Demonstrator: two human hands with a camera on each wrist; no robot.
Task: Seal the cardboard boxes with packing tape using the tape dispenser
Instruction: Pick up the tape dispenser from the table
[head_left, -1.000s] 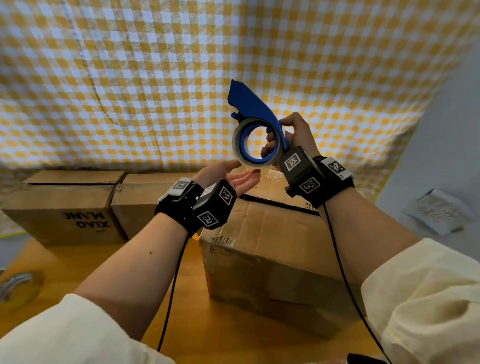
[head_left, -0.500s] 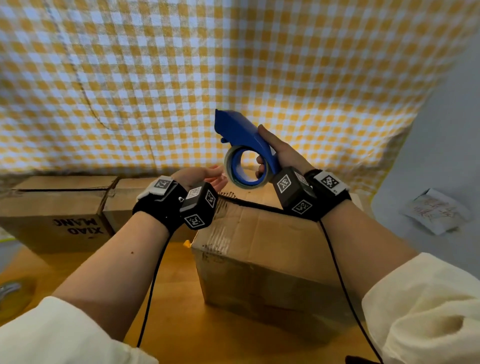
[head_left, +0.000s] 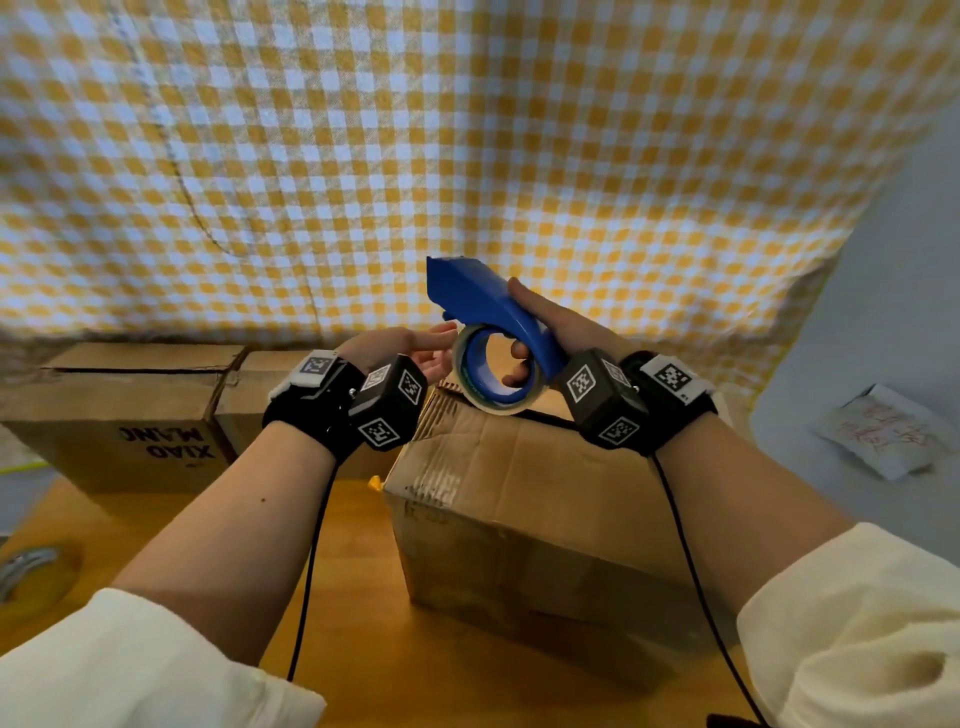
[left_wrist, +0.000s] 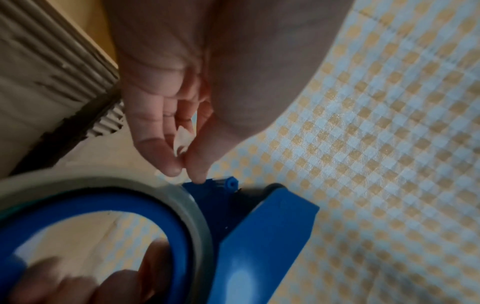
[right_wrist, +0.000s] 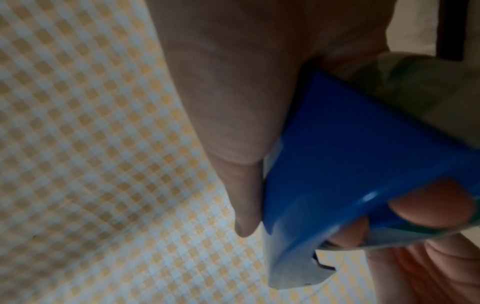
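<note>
My right hand (head_left: 545, 319) grips a blue tape dispenser (head_left: 488, 306), thumb on the handle and fingers through the tape roll (head_left: 467, 387). It hovers just over the far top edge of the nearest cardboard box (head_left: 519, 493), whose flap seam shows as a dark gap. My left hand (head_left: 415, 348) reaches to the roll's left side. In the left wrist view its thumb and forefinger (left_wrist: 183, 164) pinch a clear tape end beside the roll (left_wrist: 187, 203) and the dispenser (left_wrist: 259, 236). The right wrist view shows my thumb (right_wrist: 233, 144) along the blue handle (right_wrist: 337, 164).
Two more cardboard boxes (head_left: 119, 405) (head_left: 249, 395) stand at the back left of the wooden table (head_left: 337, 597). A yellow checked cloth (head_left: 467, 130) hangs behind. A crumpled paper (head_left: 883, 436) lies at the right, and a shiny object (head_left: 26, 566) at the left edge.
Both hands and the dispenser have come down from in front of the cloth to just above the box. My left hand went from an open palm to pinching at the roll.
</note>
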